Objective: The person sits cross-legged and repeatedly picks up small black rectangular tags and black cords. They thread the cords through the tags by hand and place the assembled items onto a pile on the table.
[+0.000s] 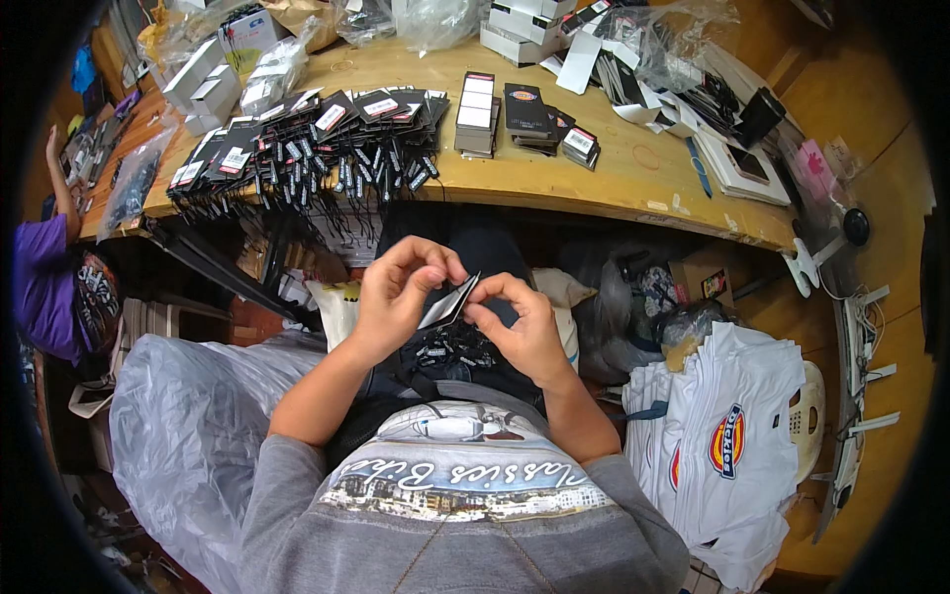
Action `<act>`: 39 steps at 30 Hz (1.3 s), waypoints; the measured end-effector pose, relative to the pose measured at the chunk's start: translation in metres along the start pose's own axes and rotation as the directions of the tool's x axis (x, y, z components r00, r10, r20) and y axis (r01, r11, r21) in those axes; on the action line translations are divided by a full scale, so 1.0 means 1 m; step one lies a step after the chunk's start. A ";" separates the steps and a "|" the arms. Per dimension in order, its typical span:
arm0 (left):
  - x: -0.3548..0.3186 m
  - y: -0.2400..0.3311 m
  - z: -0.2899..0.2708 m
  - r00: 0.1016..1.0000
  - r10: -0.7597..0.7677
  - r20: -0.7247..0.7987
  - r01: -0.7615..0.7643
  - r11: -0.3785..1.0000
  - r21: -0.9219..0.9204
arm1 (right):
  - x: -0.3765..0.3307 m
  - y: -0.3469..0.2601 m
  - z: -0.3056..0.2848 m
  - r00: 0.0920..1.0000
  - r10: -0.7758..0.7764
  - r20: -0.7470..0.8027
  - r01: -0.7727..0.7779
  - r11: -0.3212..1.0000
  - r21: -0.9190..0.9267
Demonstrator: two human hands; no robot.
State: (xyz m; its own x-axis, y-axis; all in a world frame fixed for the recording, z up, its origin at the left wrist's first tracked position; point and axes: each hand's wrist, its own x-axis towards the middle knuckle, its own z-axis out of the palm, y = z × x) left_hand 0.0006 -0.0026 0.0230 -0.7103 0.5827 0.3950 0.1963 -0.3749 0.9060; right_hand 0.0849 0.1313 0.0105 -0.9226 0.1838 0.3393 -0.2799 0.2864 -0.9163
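Note:
My left hand (396, 292) and my right hand (520, 327) meet above my lap, both pinching a small dark card tag (447, 302) with a pale face, held tilted between the fingertips. Below the hands, a pile of black tags with strings (450, 348) lies on my lap. On the wooden table (614, 173) ahead, a long fanned row of black tags with cords (317, 139) hangs over the front edge. Two short stacks of cards (500, 114) stand to the right of that row.
White boxes (203, 84) and plastic bags sit at the table's back. A large grey plastic bag (183, 426) is at my left, folded white shirts (732, 445) at my right. Another person in a purple top (45, 277) works at the far left.

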 end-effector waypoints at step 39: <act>0.007 -0.002 0.016 0.999 -0.038 0.031 0.031 0.980 0.196 | -0.003 -0.002 -0.022 0.977 0.079 -0.196 0.001 0.926 0.379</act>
State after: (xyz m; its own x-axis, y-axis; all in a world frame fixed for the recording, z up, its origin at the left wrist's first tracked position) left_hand 0.0067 0.0136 0.0267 -0.6958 0.6184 0.3652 0.3028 -0.2085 0.9300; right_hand 0.0936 0.1509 0.0157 -0.8719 0.3864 0.3008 -0.3605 -0.0908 -0.9283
